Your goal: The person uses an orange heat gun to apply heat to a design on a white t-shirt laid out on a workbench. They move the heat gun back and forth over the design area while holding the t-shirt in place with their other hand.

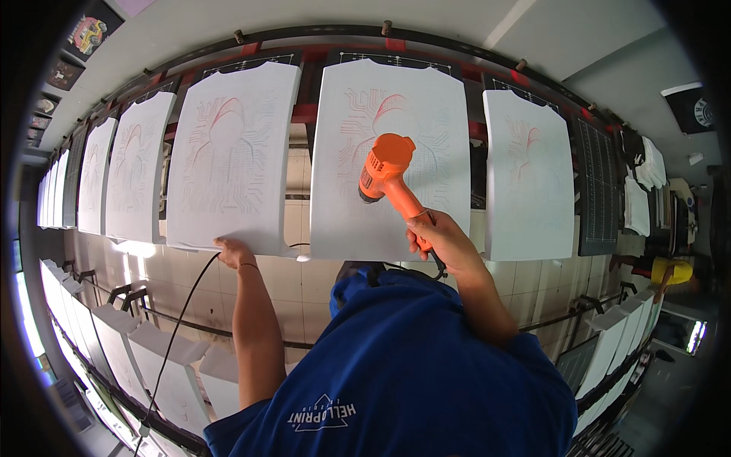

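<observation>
My right hand [445, 242] grips the handle of an orange heat gun [394, 164], its dark nozzle toward the left. The gun is over a white T-shirt [343, 221] stretched on a flat board, with a faint red and grey line print showing a hooded figure. Part of that print is hidden behind the gun. My left hand [236, 253] is closed around a black power cord [185, 316], close to the bottom hem of the neighbouring white T-shirt [221, 225], which bears the same kind of print. From that hand the cord hangs toward the lower left.
More printed white shirts [137, 167] line the rack to the left, and another [531, 198] lies to the right beside a bare dark board [596, 190]. A black rail [320, 36] runs behind them. A second row of boards [164, 365] stands behind me. A person in yellow [670, 272] is far right.
</observation>
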Tool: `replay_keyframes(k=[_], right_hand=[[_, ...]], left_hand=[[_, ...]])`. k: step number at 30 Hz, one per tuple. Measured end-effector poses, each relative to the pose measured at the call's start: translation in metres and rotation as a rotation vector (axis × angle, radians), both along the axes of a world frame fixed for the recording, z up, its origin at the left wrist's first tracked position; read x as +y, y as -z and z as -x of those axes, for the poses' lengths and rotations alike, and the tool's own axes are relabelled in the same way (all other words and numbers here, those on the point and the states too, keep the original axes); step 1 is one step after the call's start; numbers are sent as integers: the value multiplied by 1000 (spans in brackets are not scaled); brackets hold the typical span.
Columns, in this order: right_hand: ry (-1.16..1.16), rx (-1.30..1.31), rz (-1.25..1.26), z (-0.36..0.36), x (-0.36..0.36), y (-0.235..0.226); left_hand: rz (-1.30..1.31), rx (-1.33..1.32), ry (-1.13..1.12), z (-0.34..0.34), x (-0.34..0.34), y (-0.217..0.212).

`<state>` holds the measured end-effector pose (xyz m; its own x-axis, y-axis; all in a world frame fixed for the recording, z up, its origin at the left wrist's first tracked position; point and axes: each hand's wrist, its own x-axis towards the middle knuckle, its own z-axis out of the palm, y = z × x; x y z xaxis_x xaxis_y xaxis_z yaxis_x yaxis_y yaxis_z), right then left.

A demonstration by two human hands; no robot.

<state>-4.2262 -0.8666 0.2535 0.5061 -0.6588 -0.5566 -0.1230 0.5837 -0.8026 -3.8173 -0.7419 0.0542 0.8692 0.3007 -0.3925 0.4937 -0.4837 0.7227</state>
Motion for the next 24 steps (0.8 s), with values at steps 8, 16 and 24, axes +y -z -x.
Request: replay_keyframes(k=[8,16,24], right_hand=[[238,167,41,79,4,-7],[286,169,37,95,14,-12],[156,121,-14,70,18,-6]], left_hand=[[23,-36,-17,2,1,4],[38,-11,-22,-1,2,6],[24,13,-7,12,-4,-17]])
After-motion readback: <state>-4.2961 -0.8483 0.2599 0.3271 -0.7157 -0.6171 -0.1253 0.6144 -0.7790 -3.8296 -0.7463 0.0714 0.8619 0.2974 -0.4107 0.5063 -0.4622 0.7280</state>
